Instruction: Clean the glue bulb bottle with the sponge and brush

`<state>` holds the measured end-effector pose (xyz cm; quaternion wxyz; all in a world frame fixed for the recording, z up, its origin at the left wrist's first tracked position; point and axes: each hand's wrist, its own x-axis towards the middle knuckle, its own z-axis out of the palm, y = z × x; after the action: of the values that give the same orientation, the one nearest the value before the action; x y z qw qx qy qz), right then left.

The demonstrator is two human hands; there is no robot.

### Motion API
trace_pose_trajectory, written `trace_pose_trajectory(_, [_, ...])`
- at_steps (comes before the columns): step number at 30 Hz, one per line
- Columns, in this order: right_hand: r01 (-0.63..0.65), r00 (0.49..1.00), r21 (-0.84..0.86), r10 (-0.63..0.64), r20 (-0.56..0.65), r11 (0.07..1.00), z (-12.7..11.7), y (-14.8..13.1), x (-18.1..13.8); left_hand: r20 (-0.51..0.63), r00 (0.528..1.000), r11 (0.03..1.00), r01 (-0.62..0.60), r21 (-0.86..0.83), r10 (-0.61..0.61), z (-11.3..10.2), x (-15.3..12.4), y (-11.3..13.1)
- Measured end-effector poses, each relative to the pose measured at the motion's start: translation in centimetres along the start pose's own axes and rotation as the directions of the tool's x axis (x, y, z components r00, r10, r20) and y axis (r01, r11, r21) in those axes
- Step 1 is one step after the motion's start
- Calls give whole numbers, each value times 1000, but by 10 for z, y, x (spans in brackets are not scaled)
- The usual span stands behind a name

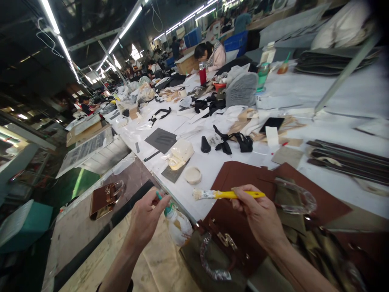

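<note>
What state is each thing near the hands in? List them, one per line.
Left hand: fingers closed on the glue bottle's teal cap.
Glue bottle: tilted, smeared white.
Right hand: gripping the brush.
Brush: level, bristles pointing left, coated pale.
Brown bag: lying flat, handle wrapped in clear film.
Second bag: on the lower bench, handle wrapped.
Small round dish: uncovered on the table.

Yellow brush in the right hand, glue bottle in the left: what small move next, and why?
Probably bring the yellow brush bristles to the glue bottle tip. The right hand holds the brush level beside the bottle, which the left hand grips at its green nozzle.
</note>
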<state>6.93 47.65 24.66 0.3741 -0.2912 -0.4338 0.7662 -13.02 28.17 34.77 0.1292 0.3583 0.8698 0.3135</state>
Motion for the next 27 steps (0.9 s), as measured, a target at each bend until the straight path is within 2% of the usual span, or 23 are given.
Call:
trace_pose_trajectory(3, [-45,997,-3,45,66,999,13,-2,-5,-52,999,996,16,90,-11,5,1,-11])
trace_pose_trajectory(7, [-89,962,-105,113,250,991,38,1,-27,-80,997,976,-2,217,20,11,3,-20])
trace_pose_trajectory(9, [-20,941,-186,81,328,982,48,7,-38,-88,995,963,-24,269,50,13,4,-22])
trace_pose_trajectory(13, [227,888,-304,-68,455,925,59,18,-45,-84,995,955,-24,295,51,11,4,-21])
trace_pose_trajectory(15, [237,896,-340,-70,439,910,57,21,-41,-57,998,965,6,263,10,9,3,-20])
trace_pose_trajectory(19, [66,978,-340,6,209,938,41,19,-23,-23,999,978,40,207,-36,4,1,-22])
trace_pose_trajectory(22, [41,996,-278,-16,92,960,27,16,-13,-23,998,986,63,157,-60,3,-1,-26])
trace_pose_trajectory(24, [23,996,-218,-4,89,976,23,16,-13,-36,997,985,74,155,-70,5,-1,-28])
trace_pose_trajectory(27, [-45,986,-105,61,157,993,27,17,-23,-66,996,973,66,223,-53,9,1,-26])
